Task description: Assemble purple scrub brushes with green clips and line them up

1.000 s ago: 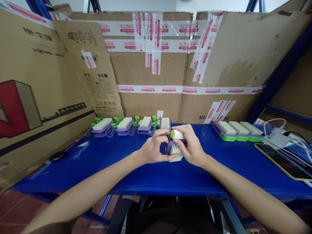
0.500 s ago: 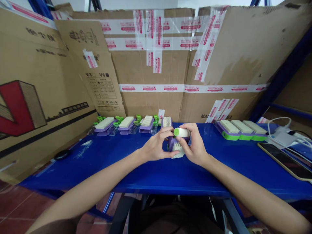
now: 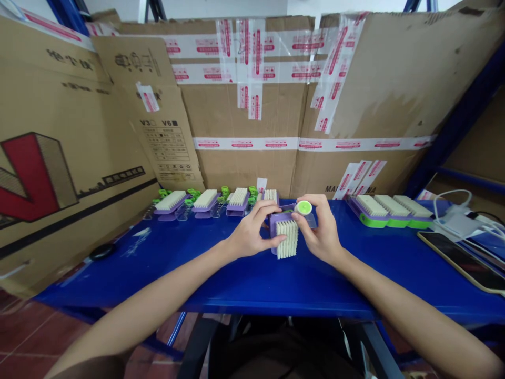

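My left hand (image 3: 252,231) grips a purple scrub brush (image 3: 287,239) with cream bristles, thumb at the bristle side and fingers along the purple body. The bristles face me and slant downward. In my right hand (image 3: 321,234) is a white cylinder with a green end (image 3: 304,208), pinched between thumb and fingers with its green end turned to me. It sits at the brush's upper right; whether the two are joined, I cannot tell. A clear piece shows beside the right fingers. Both hands are above the blue table (image 3: 221,284).
Several similar purple brushes (image 3: 205,199) with green clips and clear parts line the back left. Three purple-green brush heads (image 3: 386,210) stand at the right, near a white charger (image 3: 460,218) and a phone (image 3: 461,260). Taped cardboard (image 3: 244,121) walls the back; a black ring (image 3: 101,251) lies left.
The white cylinder has turned from lying sideways to pointing its green end at me, and has shifted right. The brush has turned so more of its bristles show.
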### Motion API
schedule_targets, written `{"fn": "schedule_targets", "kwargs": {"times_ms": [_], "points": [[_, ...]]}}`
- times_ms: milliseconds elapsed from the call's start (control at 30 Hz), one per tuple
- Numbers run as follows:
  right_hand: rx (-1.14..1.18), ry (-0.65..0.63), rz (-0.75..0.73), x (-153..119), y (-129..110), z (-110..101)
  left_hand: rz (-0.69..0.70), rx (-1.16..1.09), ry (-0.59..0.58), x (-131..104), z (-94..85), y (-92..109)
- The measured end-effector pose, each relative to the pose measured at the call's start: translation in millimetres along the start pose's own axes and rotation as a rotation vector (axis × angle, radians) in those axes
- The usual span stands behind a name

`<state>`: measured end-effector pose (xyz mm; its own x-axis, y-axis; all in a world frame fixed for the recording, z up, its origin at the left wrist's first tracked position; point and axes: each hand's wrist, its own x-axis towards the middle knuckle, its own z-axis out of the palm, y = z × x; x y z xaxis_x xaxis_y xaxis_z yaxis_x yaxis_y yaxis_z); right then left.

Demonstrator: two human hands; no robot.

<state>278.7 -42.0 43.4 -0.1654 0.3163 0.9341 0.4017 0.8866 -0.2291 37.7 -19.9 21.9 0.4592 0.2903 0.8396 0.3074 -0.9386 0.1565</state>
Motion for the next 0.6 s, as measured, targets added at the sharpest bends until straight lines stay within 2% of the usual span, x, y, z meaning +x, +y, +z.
{"fn": "schedule_targets", "kwargs": {"times_ms": [233, 433, 600], "points": [[0.066, 0.017, 0.145, 1, 6, 0, 0.016, 0.103, -0.008, 2, -5.1, -2], [0.123, -0.059, 0.259, 0, 11, -2, 0.027, 0.067, -0.025, 6, -14.5, -4], [0.124, -0.12, 0.291, -3, 11, 0, 0.057, 0.055, -0.003, 7, -22.6, -8]]}}
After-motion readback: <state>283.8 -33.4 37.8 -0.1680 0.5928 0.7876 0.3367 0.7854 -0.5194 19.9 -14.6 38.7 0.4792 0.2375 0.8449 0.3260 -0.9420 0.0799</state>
